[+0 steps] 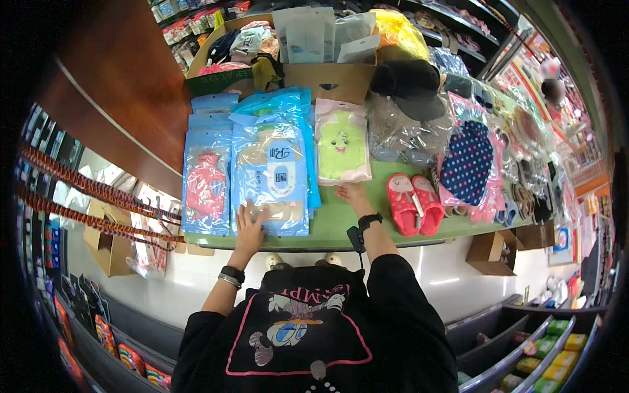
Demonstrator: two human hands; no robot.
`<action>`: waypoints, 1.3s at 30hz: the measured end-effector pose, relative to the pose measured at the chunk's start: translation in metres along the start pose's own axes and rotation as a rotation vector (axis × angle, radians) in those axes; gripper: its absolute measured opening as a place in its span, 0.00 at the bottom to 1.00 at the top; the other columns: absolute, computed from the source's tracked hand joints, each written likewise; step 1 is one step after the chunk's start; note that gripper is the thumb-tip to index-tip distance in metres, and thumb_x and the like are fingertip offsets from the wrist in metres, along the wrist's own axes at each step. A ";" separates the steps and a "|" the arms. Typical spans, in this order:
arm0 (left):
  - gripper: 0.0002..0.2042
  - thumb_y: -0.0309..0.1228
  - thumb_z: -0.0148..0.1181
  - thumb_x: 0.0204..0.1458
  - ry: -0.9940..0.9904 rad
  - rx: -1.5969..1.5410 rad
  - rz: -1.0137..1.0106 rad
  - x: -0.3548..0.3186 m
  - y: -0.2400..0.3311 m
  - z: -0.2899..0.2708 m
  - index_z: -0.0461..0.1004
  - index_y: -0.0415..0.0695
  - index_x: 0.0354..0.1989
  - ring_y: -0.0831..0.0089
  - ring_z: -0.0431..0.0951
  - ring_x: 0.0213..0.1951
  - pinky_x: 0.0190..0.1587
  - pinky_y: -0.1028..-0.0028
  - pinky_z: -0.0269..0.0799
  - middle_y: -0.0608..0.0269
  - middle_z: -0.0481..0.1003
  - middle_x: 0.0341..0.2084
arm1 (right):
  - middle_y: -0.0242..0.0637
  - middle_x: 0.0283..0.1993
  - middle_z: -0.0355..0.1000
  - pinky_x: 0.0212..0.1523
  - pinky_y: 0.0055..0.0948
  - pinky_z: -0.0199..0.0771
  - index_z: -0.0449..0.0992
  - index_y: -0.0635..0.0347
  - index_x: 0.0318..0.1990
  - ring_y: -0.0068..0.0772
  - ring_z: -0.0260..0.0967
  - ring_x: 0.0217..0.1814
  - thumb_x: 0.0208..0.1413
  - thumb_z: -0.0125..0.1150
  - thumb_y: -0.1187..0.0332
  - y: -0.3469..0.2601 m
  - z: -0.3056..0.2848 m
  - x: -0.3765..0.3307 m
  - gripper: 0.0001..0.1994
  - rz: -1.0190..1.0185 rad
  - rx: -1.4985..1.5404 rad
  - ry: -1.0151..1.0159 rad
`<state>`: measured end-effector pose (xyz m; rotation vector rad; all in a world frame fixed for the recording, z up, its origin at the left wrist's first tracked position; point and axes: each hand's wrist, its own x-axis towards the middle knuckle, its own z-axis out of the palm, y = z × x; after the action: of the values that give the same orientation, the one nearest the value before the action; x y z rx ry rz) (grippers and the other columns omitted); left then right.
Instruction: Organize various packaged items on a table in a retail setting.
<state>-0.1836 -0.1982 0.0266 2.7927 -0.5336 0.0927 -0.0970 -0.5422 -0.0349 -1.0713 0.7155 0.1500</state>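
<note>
My left hand (249, 230) lies with fingers spread on the lower part of a blue plastic packet (268, 167), which seems to hold a hot-water bottle. That packet rests on other blue packets. To its left is a blue packet with a red hot-water bottle (206, 180) showing through. My right hand (352, 195) is at the lower edge of a pink-edged packet with a fuzzy green hot-water bottle (342, 143). Its fingers are closed at that edge, the tips partly hidden. Right of this hand stand red polka-dot slippers (415, 204).
Behind the packets, a cardboard box (327, 82) holds clothes and flat packs. A black cap (409, 88), bagged goods and a dotted navy hot-water bottle (466, 162) crowd the right of the green table (357, 226). A brown wooden panel (124, 85) and braided ropes border the left.
</note>
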 end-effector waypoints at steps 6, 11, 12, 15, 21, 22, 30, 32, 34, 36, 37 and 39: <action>0.38 0.27 0.61 0.39 0.044 0.040 -0.120 -0.011 0.026 0.007 0.51 0.63 0.61 0.41 0.42 0.61 0.57 0.45 0.44 0.45 0.39 0.61 | 0.41 0.30 0.69 0.35 0.30 0.75 0.67 0.64 0.39 0.36 0.71 0.34 0.50 0.54 0.69 -0.017 -0.022 -0.013 0.11 0.036 -0.160 -0.181; 0.34 0.30 0.57 0.43 -0.027 0.001 -0.155 -0.014 0.058 0.021 0.51 0.63 0.61 0.40 0.41 0.61 0.53 0.37 0.46 0.45 0.40 0.61 | 0.40 0.28 0.70 0.30 0.26 0.73 0.70 0.64 0.35 0.32 0.71 0.29 0.51 0.55 0.67 -0.016 -0.048 -0.034 0.09 0.002 -0.210 -0.275; 0.33 0.32 0.56 0.45 -0.047 -0.027 -0.142 -0.011 0.059 0.024 0.51 0.64 0.61 0.39 0.40 0.60 0.51 0.34 0.45 0.46 0.40 0.61 | 0.39 0.26 0.70 0.28 0.25 0.72 0.70 0.64 0.33 0.31 0.71 0.27 0.51 0.55 0.66 -0.018 -0.053 -0.041 0.09 -0.022 -0.306 -0.259; 0.30 0.32 0.55 0.47 -0.043 -0.050 -0.155 -0.009 0.050 0.034 0.53 0.63 0.60 0.39 0.38 0.61 0.49 0.32 0.45 0.47 0.38 0.62 | 0.38 0.24 0.70 0.24 0.24 0.71 0.71 0.64 0.31 0.29 0.70 0.23 0.51 0.55 0.66 -0.019 -0.050 -0.082 0.09 -0.043 -0.397 -0.202; 0.30 0.34 0.56 0.46 -0.048 -0.008 -0.138 0.010 0.043 0.032 0.53 0.67 0.60 0.40 0.38 0.61 0.50 0.32 0.44 0.51 0.38 0.62 | 0.36 0.23 0.70 0.23 0.23 0.71 0.70 0.63 0.30 0.26 0.69 0.21 0.51 0.55 0.66 0.004 -0.074 -0.116 0.08 -0.045 -0.378 -0.148; 0.32 0.34 0.57 0.45 -0.015 -0.007 -0.102 0.009 0.043 0.028 0.52 0.66 0.60 0.39 0.38 0.61 0.50 0.32 0.43 0.50 0.38 0.62 | 0.37 0.22 0.70 0.23 0.23 0.71 0.70 0.63 0.30 0.26 0.69 0.21 0.51 0.55 0.66 0.008 -0.076 -0.123 0.08 -0.084 -0.381 -0.145; 0.34 0.37 0.60 0.43 -0.016 -0.016 -0.040 -0.019 0.034 -0.004 0.52 0.61 0.60 0.42 0.39 0.61 0.56 0.37 0.34 0.50 0.40 0.62 | 0.36 0.26 0.70 0.24 0.21 0.70 0.69 0.64 0.34 0.25 0.69 0.24 0.53 0.54 0.67 0.032 -0.101 -0.151 0.08 -0.095 -0.360 -0.061; 0.34 0.37 0.60 0.42 -0.030 -0.005 -0.027 -0.023 0.031 -0.005 0.53 0.61 0.60 0.42 0.39 0.61 0.56 0.38 0.34 0.50 0.40 0.62 | 0.36 0.26 0.70 0.25 0.20 0.70 0.70 0.62 0.35 0.25 0.69 0.25 0.53 0.54 0.66 0.041 -0.103 -0.154 0.09 -0.073 -0.359 -0.030; 0.32 0.35 0.59 0.43 -0.030 0.022 0.028 -0.022 0.030 -0.004 0.55 0.61 0.59 0.45 0.40 0.62 0.57 0.40 0.35 0.54 0.42 0.62 | 0.35 0.26 0.70 0.25 0.20 0.70 0.70 0.62 0.35 0.24 0.69 0.25 0.52 0.55 0.66 0.047 -0.102 -0.159 0.09 -0.072 -0.368 -0.026; 0.30 0.35 0.58 0.44 0.011 0.019 0.082 -0.013 0.024 0.004 0.56 0.61 0.58 0.46 0.41 0.61 0.57 0.40 0.36 0.57 0.43 0.62 | 0.35 0.26 0.70 0.25 0.20 0.70 0.70 0.62 0.35 0.24 0.69 0.25 0.52 0.55 0.66 0.047 -0.098 -0.165 0.09 -0.074 -0.382 -0.014; 0.29 0.34 0.57 0.45 0.054 0.025 0.132 -0.007 0.026 0.007 0.57 0.61 0.58 0.47 0.42 0.61 0.57 0.40 0.37 0.59 0.44 0.62 | 0.35 0.26 0.70 0.25 0.20 0.70 0.70 0.62 0.35 0.24 0.69 0.25 0.52 0.55 0.66 0.047 -0.099 -0.167 0.09 -0.094 -0.358 -0.029; 0.27 0.34 0.56 0.45 0.056 0.004 0.153 -0.003 0.027 0.011 0.58 0.61 0.57 0.47 0.43 0.61 0.57 0.41 0.38 0.60 0.45 0.62 | 0.35 0.26 0.70 0.25 0.20 0.71 0.69 0.62 0.35 0.24 0.69 0.24 0.52 0.55 0.66 0.049 -0.100 -0.171 0.09 -0.117 -0.328 -0.023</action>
<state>-0.1959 -0.2243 0.0231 2.7408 -0.7330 0.2043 -0.2961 -0.5647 0.0034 -1.4189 0.6177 0.1831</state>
